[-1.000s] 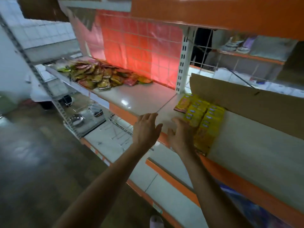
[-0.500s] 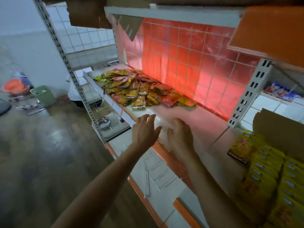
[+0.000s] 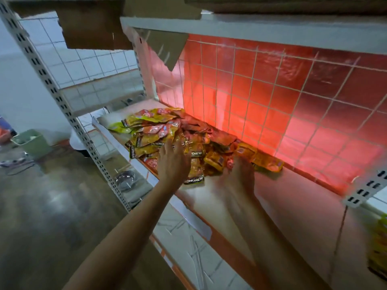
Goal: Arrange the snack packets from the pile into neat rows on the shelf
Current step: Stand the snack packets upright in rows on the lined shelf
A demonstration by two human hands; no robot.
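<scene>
Both bare forearms reach up from the bottom edge toward the shelf (image 3: 293, 206). The left hand (image 3: 172, 164) is open, back up, its fingers straight and a little spread, lying over the near edge of the pile of snack packets (image 3: 159, 132); whether the fingertips touch the packets cannot be told. A yellow packet (image 3: 194, 176) with a dark label sticks out just to the right of this hand, at the pile's near corner. The right hand (image 3: 243, 176) is blurred, so whether its fingers are spread or curled cannot be told; it is at the right end of the pile, where orange packets lie just beyond it. The pile spreads away beyond both hands, against the red tiled back wall (image 3: 272, 105). Well to the right of the right hand, more yellow packets (image 3: 379, 248) show at the frame's edge. Below and left of the left hand, a metal bowl (image 3: 125, 178) sits on a lower shelf, and further left a green bin (image 3: 31, 141) stands on the floor.
</scene>
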